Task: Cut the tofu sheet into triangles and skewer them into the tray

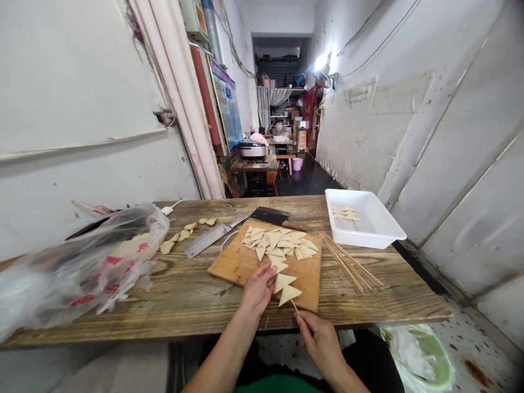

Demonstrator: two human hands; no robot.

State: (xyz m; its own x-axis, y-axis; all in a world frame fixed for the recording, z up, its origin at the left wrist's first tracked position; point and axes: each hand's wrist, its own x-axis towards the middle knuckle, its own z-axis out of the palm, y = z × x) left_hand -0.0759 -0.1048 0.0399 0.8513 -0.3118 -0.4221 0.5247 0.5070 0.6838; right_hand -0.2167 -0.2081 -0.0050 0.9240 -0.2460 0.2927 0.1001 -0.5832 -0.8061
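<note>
My right hand [317, 333] pinches the near end of a thin bamboo skewer [294, 305] at the table's front edge. The skewer carries three tan tofu triangles [285, 282] in a row over a wooden cutting board [233, 265]. My left hand [258, 288] rests on the board and touches the farthest triangle on the skewer. A loose pile of triangles [278, 243] lies on the far half of the board. A bundle of bare skewers [347, 262] lies to the right of the board.
A white plastic tray [380, 229] with a few triangles stands at the back right. Two cleavers [210, 238] [278, 217] lie behind the board. Plastic bags [82, 262] cover the table's left. Tofu scraps [180, 236] lie beside them. A bagged green bin [426, 360] sits on the floor at right.
</note>
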